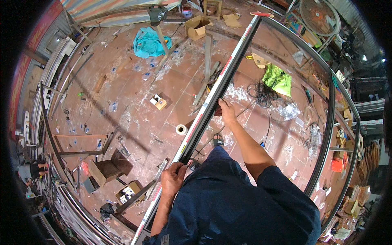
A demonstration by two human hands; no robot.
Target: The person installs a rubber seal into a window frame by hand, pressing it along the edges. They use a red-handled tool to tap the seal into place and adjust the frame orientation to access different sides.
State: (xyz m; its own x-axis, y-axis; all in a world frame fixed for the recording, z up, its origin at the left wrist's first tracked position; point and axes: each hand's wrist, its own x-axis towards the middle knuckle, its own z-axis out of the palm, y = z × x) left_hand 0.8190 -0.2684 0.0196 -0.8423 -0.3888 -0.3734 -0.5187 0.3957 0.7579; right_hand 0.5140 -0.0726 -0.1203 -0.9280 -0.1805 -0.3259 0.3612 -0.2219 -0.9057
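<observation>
A long metal frame (243,45) with red and white tape along its outer side and a black inner edge runs diagonally past my body. My right hand (227,113) reaches forward to its black inner edge, fingers curled around it. Closer to my body, my left hand (172,178) is closed in a pinch at the same rail. Thumb and fingertips meet beside the black edge; whatever is between them is too small to make out. Through the frame's opening, my sandalled foot (218,141) shows on the floor.
A roll of tape (181,129) and a small open box (158,101) lie left of the frame on the tiled floor (134,90). Black cable (261,94) and a lime-green bag (277,80) lie beyond its opening. Cardboard boxes (107,166) and metal bars crowd the left; a fan (319,16) stands far right.
</observation>
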